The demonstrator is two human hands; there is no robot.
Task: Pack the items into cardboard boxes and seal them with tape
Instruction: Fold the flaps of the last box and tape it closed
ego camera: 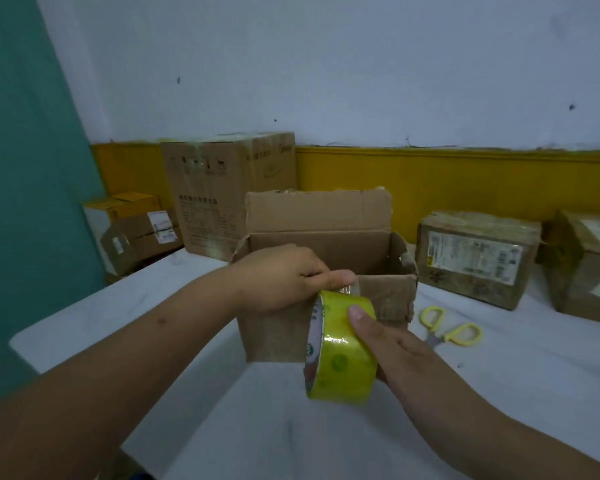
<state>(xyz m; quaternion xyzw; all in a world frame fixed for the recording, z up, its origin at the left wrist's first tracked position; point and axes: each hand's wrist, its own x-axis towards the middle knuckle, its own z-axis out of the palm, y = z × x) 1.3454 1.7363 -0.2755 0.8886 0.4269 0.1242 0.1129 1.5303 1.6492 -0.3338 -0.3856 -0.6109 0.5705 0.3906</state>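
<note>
Head view: box (pixel 385 299) inside hidden behind left hand (pixel 278 278), tape roll (pixel 347 351)

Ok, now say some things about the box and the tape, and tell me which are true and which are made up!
1. The right hand holds the roll of tape. True.
2. The scissors lie on the table, to the right of the box. True.
3. The box is taped shut. False: its top is open, with a flap standing up.
4. The scissors have red handles. False: they are yellow.
5. The left hand is at the box's near top edge. True.
</note>
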